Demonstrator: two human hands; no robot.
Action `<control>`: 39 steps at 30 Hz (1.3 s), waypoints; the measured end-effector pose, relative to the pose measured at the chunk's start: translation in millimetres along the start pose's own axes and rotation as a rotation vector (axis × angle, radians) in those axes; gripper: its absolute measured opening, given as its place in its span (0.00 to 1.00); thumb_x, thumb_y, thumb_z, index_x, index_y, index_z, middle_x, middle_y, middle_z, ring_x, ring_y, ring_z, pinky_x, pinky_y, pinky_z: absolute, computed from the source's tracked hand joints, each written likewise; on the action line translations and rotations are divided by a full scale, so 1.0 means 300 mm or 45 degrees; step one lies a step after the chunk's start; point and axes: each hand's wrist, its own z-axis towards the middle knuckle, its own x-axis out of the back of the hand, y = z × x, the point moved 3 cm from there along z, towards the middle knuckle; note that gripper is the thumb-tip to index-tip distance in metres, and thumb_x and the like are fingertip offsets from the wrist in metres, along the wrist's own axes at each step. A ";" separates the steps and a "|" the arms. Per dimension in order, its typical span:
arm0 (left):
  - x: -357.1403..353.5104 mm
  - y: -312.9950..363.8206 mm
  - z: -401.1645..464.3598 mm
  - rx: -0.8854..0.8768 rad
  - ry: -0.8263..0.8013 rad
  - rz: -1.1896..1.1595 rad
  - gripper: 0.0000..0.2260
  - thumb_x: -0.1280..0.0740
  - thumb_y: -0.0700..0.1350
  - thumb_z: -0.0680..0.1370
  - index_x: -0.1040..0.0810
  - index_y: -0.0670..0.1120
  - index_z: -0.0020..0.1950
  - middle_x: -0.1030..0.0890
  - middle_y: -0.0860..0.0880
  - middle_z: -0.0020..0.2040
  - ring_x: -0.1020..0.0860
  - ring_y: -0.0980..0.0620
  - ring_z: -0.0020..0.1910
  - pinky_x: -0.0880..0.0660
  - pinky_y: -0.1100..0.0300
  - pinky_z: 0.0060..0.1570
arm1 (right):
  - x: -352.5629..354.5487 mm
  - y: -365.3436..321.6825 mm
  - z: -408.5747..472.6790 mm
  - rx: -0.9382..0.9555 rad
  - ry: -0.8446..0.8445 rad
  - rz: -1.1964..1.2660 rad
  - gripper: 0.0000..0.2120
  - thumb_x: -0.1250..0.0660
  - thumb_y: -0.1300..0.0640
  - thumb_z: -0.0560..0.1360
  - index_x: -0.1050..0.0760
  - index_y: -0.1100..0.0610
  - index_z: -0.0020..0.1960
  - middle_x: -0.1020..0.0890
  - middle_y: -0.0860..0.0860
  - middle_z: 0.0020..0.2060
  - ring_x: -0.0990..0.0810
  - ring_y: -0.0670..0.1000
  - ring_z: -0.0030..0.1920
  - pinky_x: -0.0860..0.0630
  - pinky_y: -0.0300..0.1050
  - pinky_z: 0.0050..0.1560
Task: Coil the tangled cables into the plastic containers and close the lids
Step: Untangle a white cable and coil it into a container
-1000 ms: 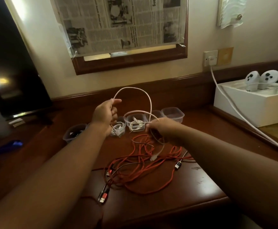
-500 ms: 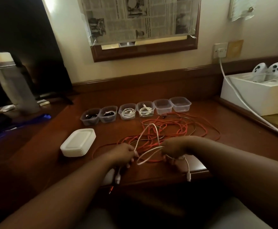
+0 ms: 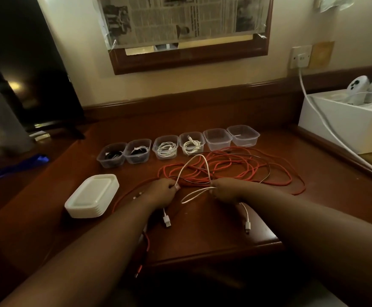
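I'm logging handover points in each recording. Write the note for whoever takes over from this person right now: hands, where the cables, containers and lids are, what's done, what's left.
Left hand and right hand both grip the white cable; it loops up between them, and its two plugs hang below the hands.
Six open containers stand in a row at the back: two hold dark cables, two hold white cables, and the two on the right look empty.
The orange cable lies tangled on the desk with a thin dark one.
The stack of lids sits to the left.
Left: coil the white cable, box it, untangle the rest, close all lids.
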 end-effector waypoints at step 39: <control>0.337 0.442 -0.466 0.144 0.076 -1.903 0.13 0.36 0.48 0.82 0.29 0.42 0.42 0.29 0.47 0.31 0.28 0.54 0.19 0.29 0.66 0.21 | 0.101 -0.366 -0.546 0.579 0.194 0.834 0.19 0.42 0.43 0.81 0.24 0.58 0.58 0.18 0.57 0.49 0.18 0.55 0.49 0.21 0.49 0.51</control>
